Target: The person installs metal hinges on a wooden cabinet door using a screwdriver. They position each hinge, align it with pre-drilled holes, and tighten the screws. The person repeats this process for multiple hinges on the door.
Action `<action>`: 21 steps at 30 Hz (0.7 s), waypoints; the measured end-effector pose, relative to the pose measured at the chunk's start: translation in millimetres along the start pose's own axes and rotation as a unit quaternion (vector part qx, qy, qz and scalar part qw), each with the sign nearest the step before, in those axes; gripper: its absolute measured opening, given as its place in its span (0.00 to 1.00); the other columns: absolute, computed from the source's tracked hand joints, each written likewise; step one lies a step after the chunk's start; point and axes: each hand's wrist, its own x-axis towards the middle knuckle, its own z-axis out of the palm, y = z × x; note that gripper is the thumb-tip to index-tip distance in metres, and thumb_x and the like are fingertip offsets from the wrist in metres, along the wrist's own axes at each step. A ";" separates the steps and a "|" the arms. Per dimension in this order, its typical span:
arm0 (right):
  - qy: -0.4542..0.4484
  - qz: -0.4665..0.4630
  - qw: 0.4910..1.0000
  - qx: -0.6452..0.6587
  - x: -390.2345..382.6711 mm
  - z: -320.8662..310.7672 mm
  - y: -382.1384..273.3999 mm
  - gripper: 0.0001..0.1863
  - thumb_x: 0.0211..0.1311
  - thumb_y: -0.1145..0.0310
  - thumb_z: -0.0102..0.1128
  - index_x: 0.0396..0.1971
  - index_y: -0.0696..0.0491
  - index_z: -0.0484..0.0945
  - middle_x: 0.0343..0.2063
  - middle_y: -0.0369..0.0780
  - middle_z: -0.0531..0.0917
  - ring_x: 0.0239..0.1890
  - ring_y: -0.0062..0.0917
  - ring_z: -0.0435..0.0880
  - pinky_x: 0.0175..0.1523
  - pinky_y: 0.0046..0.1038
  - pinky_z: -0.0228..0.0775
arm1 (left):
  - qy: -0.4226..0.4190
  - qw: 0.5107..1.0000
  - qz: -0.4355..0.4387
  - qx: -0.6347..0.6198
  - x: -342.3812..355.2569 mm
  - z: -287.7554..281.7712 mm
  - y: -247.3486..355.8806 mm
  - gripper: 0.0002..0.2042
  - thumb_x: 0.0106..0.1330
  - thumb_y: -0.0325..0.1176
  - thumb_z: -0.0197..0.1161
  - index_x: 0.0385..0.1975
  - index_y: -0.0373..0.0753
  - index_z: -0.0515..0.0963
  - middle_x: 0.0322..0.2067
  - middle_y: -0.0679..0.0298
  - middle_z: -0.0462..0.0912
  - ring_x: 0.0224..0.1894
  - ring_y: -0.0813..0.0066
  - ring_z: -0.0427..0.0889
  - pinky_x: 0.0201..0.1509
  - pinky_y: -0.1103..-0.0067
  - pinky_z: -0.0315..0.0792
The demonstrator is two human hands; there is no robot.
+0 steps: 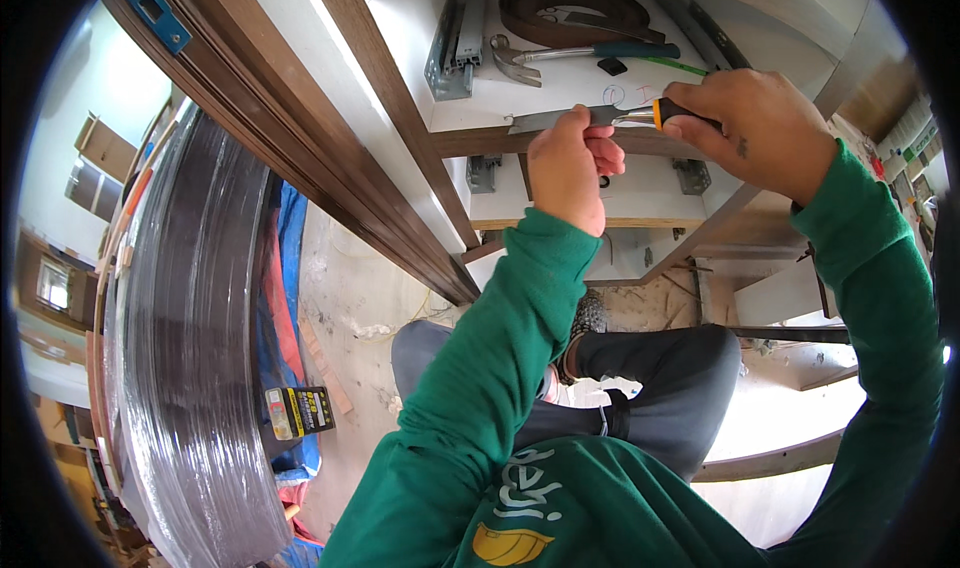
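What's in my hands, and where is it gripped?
A chisel-like tool: right hand around its black and yellow handle, left hand pinching its flat blade.

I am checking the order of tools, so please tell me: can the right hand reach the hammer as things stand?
Probably yes, once free: the right hand is holding the chisel-like tool. The hammer lies just beyond on the open shelf, with nothing seen lying over it.

Wearing a green long-sleeved top (630, 498), bearing pale lettering (530, 487) and a yellow print (512, 545) at lower centre, plus dark trousers (680, 393).
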 end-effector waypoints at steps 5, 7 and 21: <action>-0.041 0.028 0.999 -0.001 7.8 -1.3 -9.7 0.19 0.74 0.53 0.61 0.52 0.51 0.84 0.30 0.47 0.83 0.35 0.48 0.83 0.40 0.47 0.74 | 0.014 1.000 0.016 -0.020 4.4 -3.9 -2.7 0.19 0.76 0.44 0.57 0.28 0.34 0.80 0.17 0.60 0.82 0.18 0.71 0.79 0.29 0.74 0.72; -0.009 0.011 1.000 -0.010 15.6 7.5 -19.3 0.19 0.73 0.52 0.61 0.52 0.51 0.84 0.30 0.47 0.83 0.35 0.48 0.83 0.40 0.47 0.74 | 0.064 0.997 0.042 -0.010 5.4 -17.5 5.4 0.19 0.77 0.43 0.56 0.29 0.34 0.80 0.18 0.60 0.82 0.19 0.70 0.79 0.30 0.74 0.73; 0.035 0.133 0.989 0.052 -67.4 -41.6 -14.3 0.19 0.71 0.60 0.66 0.52 0.59 0.86 0.29 0.47 0.84 0.29 0.38 0.84 0.38 0.37 0.73 | -0.074 0.790 0.348 0.500 -42.6 -95.7 45.0 0.06 0.71 0.28 0.65 0.42 0.34 0.80 0.33 0.57 0.87 0.38 0.58 0.87 0.54 0.67 0.77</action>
